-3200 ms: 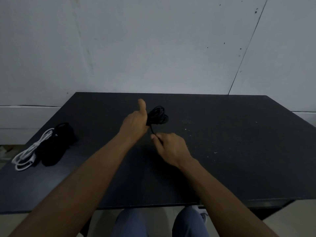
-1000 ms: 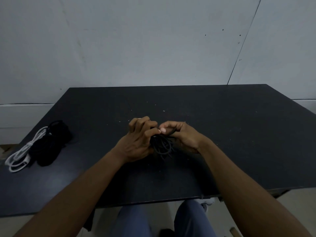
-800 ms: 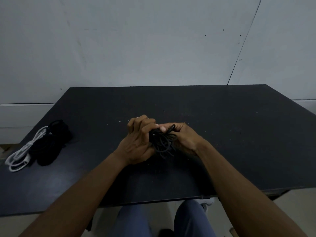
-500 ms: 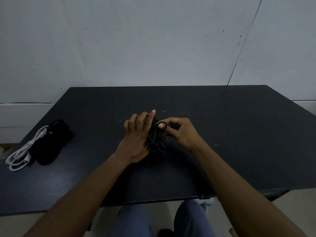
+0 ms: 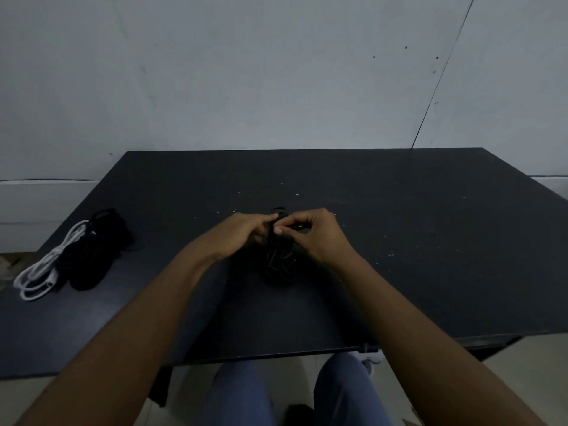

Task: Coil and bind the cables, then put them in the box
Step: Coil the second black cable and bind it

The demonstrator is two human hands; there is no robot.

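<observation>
A coiled black cable [image 5: 280, 262] lies at the middle of the black table [image 5: 430, 241], its loops spreading toward me. My left hand [image 5: 242, 233] grips the far end of the coil from the left. My right hand [image 5: 316, 235] pinches the same end from the right, thumb and forefinger closed on a strand. The fingertips of both hands meet over the top of the bundle and hide how it is bound. No box is in view.
At the table's left edge lie a coiled white cable [image 5: 43, 272] and a dark bundle of black cable [image 5: 92, 256] beside it. A pale wall stands behind the table. My knees show below the front edge.
Both hands stayed on the black coil. The coil now hangs toward me below the fingers, and my right fingers have closed tighter on its far end.
</observation>
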